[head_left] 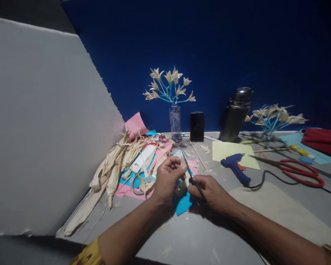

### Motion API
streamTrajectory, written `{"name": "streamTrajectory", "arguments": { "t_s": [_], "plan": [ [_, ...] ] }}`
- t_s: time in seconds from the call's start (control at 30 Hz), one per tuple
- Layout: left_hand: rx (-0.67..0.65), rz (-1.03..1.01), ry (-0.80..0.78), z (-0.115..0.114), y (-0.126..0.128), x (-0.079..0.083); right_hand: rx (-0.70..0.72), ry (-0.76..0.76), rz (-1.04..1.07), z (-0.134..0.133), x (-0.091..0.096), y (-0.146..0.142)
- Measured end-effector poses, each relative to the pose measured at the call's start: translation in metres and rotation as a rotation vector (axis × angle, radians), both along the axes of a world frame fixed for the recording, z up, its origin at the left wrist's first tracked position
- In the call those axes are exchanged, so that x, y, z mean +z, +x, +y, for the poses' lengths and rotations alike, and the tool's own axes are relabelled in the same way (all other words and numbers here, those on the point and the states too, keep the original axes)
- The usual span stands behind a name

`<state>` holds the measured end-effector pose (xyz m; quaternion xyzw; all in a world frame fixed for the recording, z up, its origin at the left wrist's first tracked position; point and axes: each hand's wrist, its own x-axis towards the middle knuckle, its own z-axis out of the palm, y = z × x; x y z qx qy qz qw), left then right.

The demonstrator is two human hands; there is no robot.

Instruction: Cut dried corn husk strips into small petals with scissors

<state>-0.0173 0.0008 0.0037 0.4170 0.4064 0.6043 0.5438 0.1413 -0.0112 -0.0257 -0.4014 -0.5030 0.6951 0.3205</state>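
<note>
My left hand [168, 176] is closed on a small pale piece of corn husk [183, 162], pinched between thumb and fingers. In my right hand [209, 191] is a small pair of dark-handled scissors [191, 176], its blades pointing up beside the husk piece. Whether the blades touch the husk I cannot tell. Under both hands lie blue paper [183, 204] and pink paper scraps. A heap of dried corn husks [114, 173] spreads to the left of my left hand.
Behind stand a glass vase [175, 125] of husk flowers [171, 79], a phone [196, 127] and a flask [235, 116]. To the right lie a blue glue gun [235, 167] with its cord, yellow paper [237, 151], large red-handled scissors [300, 173] and more husk flowers [276, 116].
</note>
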Motion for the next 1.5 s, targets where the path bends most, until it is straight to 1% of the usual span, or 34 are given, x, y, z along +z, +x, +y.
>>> {"name": "streamTrajectory", "arguments": {
  "t_s": [0.13,0.3,0.57,0.7,0.8,0.97,1.07,1.3,1.5],
  "plan": [
    [0.006,0.002,-0.009,0.001,0.0,-0.001,-0.013,0.016,-0.004,0.002,-0.001,0.001],
    [0.005,-0.002,-0.01,0.0,0.0,-0.001,-0.021,0.119,-0.053,0.005,-0.003,0.002],
    [-0.02,-0.002,-0.005,0.0,-0.001,0.001,-0.037,0.178,-0.1,0.004,0.002,0.001],
    [-0.006,-0.001,-0.007,-0.001,-0.001,0.003,-0.037,0.179,-0.078,0.004,0.001,-0.001],
    [-0.02,-0.005,-0.006,-0.002,-0.001,0.004,-0.046,0.154,-0.055,0.004,0.0,-0.002],
    [-0.031,-0.032,-0.046,-0.002,-0.002,0.007,-0.059,0.122,-0.056,0.002,0.006,-0.002],
    [-0.049,-0.075,-0.069,-0.001,-0.002,0.008,-0.059,0.144,-0.071,0.002,0.008,-0.001],
    [-0.066,-0.129,-0.11,-0.002,-0.001,0.014,-0.072,0.176,-0.129,0.003,0.007,0.0],
    [-0.083,-0.155,-0.124,0.0,-0.002,0.012,-0.061,0.201,-0.159,0.002,0.014,-0.001]
  ]
}}
